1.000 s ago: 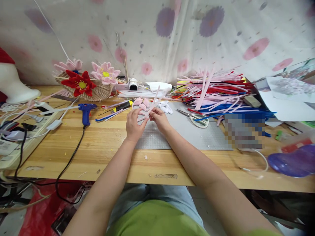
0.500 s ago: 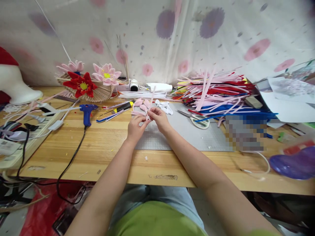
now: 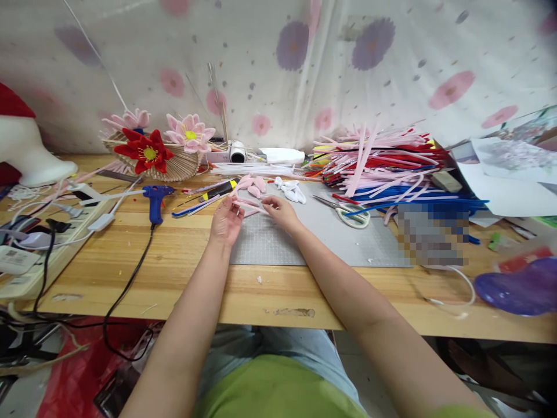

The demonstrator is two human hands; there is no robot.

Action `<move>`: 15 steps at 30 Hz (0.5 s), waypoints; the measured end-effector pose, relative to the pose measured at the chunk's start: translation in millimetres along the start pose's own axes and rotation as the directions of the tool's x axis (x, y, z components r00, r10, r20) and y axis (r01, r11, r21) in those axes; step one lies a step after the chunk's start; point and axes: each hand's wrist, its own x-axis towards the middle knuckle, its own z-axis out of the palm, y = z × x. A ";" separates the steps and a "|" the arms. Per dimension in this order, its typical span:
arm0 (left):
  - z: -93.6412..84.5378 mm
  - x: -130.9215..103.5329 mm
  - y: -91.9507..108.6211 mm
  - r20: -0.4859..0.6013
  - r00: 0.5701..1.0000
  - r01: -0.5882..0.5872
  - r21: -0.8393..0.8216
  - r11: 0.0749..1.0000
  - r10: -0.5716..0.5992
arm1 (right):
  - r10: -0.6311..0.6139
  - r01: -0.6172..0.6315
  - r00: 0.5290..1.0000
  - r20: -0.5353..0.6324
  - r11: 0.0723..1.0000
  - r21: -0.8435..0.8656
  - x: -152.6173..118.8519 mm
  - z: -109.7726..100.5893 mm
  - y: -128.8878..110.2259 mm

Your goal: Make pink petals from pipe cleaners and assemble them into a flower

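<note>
A pink pipe cleaner point(image 3: 249, 204) runs sideways between my hands above the grey cutting mat point(image 3: 278, 249). My left hand point(image 3: 227, 222) is turned partly palm up, its fingers closed on the left end. At the other end, my right hand point(image 3: 282, 213) pinches it between thumb and fingertips. Just behind lie pink petal-shaped pieces point(image 3: 253, 184), with similar white pieces point(image 3: 292, 190) to their right. Green-handled scissors point(image 3: 348, 212) rest on the mat further right.
On the left lie a blue glue gun point(image 3: 155, 203) and a power strip point(image 3: 47, 255). Fuzzy flowers point(image 3: 150, 152) sit on a woven base behind. A heap of coloured pipe cleaners point(image 3: 383, 159) covers the back right. A purple object point(image 3: 517, 287) is near the right edge.
My left hand has moved left and turned its palm upward, away from my right hand. The pipe cleaner, upright before, now lies level between them.
</note>
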 end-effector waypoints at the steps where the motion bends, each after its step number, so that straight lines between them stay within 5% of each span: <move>1: -1.5 1.1 2.5 0.009 1.000 0.006 -0.006 1.000 -0.006 | -0.011 0.013 1.000 0.019 0.994 -0.108 -0.3 1.0 4.5; 5: -4.4 3.0 8.7 0.033 0.999 -0.019 0.023 1.000 0.018 | -0.086 0.114 0.993 0.084 0.893 -0.435 -4.9 7.6 5.9; 8: -5.7 4.2 13.6 -0.012 0.998 -0.064 -0.009 0.998 0.064 | -0.126 0.162 0.986 0.105 0.856 -0.491 -7.6 11.6 1.0; 11: -9.0 6.6 19.7 -0.126 0.987 -0.109 -0.058 0.992 0.101 | -0.139 0.166 0.985 0.099 0.916 -0.365 -8.2 11.3 0.5; 15: -12.9 9.4 22.5 -0.212 0.973 -0.118 -0.125 0.985 0.090 | -0.070 0.070 0.998 0.010 0.997 0.029 -7.0 4.3 1.3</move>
